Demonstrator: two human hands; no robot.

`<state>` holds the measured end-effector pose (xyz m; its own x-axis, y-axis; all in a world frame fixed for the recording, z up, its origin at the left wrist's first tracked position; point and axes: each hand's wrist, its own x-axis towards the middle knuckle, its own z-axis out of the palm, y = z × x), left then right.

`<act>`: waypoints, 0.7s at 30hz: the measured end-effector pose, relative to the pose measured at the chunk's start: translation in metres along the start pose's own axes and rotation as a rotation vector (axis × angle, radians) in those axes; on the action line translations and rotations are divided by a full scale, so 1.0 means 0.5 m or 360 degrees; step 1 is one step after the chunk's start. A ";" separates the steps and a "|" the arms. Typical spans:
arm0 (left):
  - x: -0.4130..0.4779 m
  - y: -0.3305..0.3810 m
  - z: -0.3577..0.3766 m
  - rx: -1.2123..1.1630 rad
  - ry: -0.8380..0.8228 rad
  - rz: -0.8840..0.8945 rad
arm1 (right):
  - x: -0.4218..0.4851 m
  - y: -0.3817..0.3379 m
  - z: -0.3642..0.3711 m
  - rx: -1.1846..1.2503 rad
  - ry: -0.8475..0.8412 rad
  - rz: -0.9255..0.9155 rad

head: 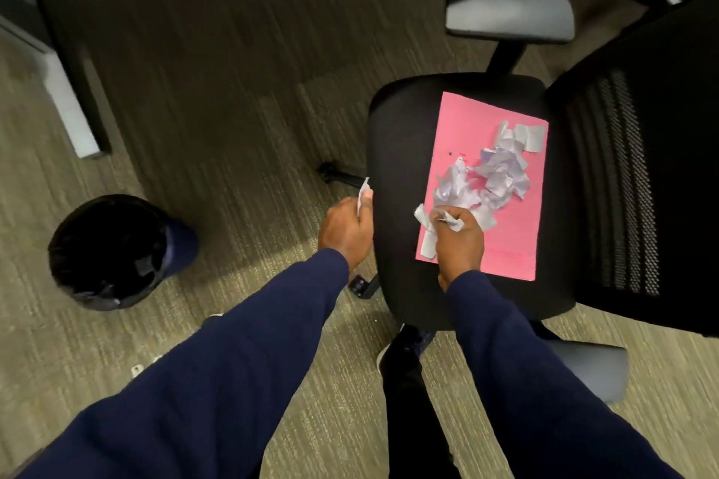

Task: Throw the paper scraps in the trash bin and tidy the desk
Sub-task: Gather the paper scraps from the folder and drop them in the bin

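A pile of torn white paper scraps (492, 171) lies on a pink sheet (459, 128) spread over the black seat of an office chair (400, 136). My right hand (461, 241) rests on the pink sheet's near end, fingers closed on a few scraps, one strip hanging out to the left. At the chair's left edge, my left hand (344, 231) is closed around a small white scrap (364, 192) that pokes up above the fingers. A round black trash bin (113, 249) with a dark liner stands on the carpet to the left.
The chair's mesh backrest (638, 175) rises on the right, with grey armrests (509, 14) above and below the seat. A grey desk leg (66, 89) stands at far left. My shoe (400, 350) is planted by the chair base on striped carpet.
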<state>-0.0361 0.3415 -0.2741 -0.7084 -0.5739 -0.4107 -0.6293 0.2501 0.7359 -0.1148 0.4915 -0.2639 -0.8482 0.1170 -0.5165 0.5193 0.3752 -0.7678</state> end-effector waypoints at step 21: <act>-0.064 -0.632 -0.517 -0.0559 0.0785 -0.0980 | -0.396 0.073 0.758 -0.0530 -0.1088 -0.0055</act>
<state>0.2682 0.0792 -0.3545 -0.0029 -0.8214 -0.5703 -0.6627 -0.4255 0.6163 0.1115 0.1336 -0.3336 -0.5539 -0.4546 -0.6975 0.3430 0.6387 -0.6887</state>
